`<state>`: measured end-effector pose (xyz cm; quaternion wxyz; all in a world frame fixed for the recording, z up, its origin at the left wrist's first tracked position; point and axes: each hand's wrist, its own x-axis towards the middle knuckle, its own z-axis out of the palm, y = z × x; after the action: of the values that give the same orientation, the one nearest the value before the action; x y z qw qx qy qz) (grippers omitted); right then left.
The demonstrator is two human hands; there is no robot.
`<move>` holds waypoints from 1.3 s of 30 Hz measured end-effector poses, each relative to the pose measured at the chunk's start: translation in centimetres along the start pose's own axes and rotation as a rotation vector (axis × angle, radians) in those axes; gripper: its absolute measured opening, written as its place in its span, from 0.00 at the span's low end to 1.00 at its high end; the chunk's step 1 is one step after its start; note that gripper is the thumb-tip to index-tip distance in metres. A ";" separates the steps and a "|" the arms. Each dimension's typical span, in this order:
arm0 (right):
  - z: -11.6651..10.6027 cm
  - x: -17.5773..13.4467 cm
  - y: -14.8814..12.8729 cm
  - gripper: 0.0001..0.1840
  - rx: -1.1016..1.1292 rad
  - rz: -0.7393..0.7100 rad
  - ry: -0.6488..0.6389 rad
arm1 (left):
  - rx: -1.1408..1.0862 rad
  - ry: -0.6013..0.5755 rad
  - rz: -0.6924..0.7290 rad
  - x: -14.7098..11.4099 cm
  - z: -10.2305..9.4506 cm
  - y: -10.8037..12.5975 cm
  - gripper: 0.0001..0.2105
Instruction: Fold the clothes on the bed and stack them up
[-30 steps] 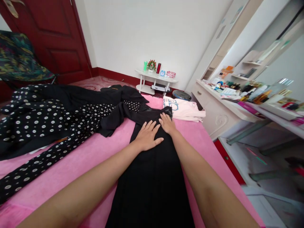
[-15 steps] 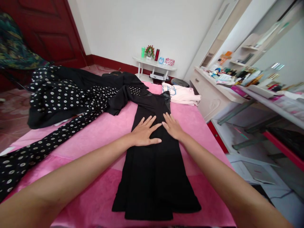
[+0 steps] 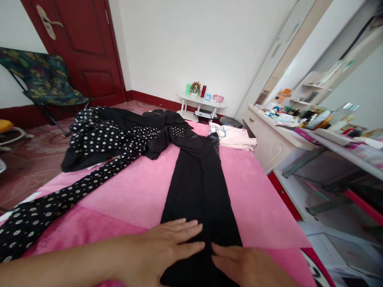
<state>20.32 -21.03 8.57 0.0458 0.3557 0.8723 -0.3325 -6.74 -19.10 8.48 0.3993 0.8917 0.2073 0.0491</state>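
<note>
A long black garment [image 3: 200, 179], which looks like flared trousers, lies spread out on the pink bed cover [image 3: 254, 187]. Its narrower end points away from me, and its near part runs under my hands and out of the lower edge of the view. My left hand [image 3: 167, 247] rests flat on the near left part, fingers stretched and apart. Beside it my right hand [image 3: 248, 263] touches the fabric with thumb and fingers extended, partly cut off by the frame. Neither hand grips anything. A pale pink folded garment [image 3: 235, 137] lies past the black one's far end.
Black polka-dot clothing [image 3: 101, 135] is heaped on the bed's left, one long piece trailing toward me. A small white table [image 3: 203, 99] stands by the wall. On the right is a cluttered dressing table [image 3: 269, 131]; a camping chair [image 3: 44, 79] stands near the red door [image 3: 86, 52].
Both hands have slid toward me along the black garment, from its middle to its near part. The view has tilted up, showing more of the door and chair.
</note>
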 end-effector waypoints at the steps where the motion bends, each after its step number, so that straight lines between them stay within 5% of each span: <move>1: -1.8 0.8 -0.1 0.14 0.083 -0.004 -0.012 | -0.060 -0.021 0.035 -0.1 -0.6 0.0 0.33; 3: -5.5 3.5 0.5 0.13 0.215 0.009 0.118 | -0.196 -0.042 0.064 0.0 -2.0 -0.7 0.26; 5: -8.5 7.6 2.4 0.12 0.244 0.030 0.438 | -0.253 0.035 -0.040 0.5 -3.6 -2.2 0.19; 7: -10.6 12.3 5.4 0.15 0.177 0.035 0.753 | -0.100 0.300 -0.217 0.9 -5.6 -4.6 0.13; 9: -11.3 16.5 8.6 0.21 0.007 0.092 0.929 | 0.228 0.621 -0.359 1.1 -7.9 -7.4 0.10; 11: -10.9 19.5 11.5 0.27 -0.135 0.210 0.916 | 0.536 0.844 -0.476 0.9 -10.1 -10.3 0.11; 13: -9.9 21.2 13.6 0.29 -0.196 0.334 0.819 | 0.718 0.942 -0.603 0.7 -11.6 -12.9 0.19; 16: -8.8 21.6 15.0 0.31 -0.215 0.391 0.744 | 0.848 0.937 -0.734 0.8 -12.5 -15.5 0.32; 20: -8.7 21.3 15.2 0.31 -0.211 0.371 0.752 | 0.884 0.828 -0.798 1.7 -12.9 -16.7 0.22; 23: -8.9 21.2 15.1 0.30 -0.199 0.374 0.766 | 0.740 0.815 -0.787 1.8 -14.3 -16.3 0.14; 25: -8.9 21.2 15.1 0.30 -0.191 0.369 0.773 | 0.502 0.913 -0.717 1.4 -15.7 -15.4 0.11; 29: -8.9 21.2 15.2 0.30 -0.180 0.351 0.790 | -0.356 1.167 -0.483 -0.3 -17.5 -12.7 0.07; 31: -8.8 21.1 15.3 0.30 -0.176 0.349 0.793 | -0.685 1.155 -0.448 -1.6 -17.0 -12.0 0.06; 35: -8.9 21.1 15.2 0.29 -0.174 0.352 0.801 | -0.835 0.993 -0.717 -4.8 -14.1 -13.1 0.06; 39: -8.9 21.1 15.2 0.29 -0.168 0.344 0.809 | -0.827 1.041 -0.755 -7.3 -11.9 -14.5 0.06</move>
<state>15.94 4.86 0.46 -0.2157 0.5922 0.7720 -0.0819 -21.23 -5.21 6.50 0.5411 0.4000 0.6241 0.3970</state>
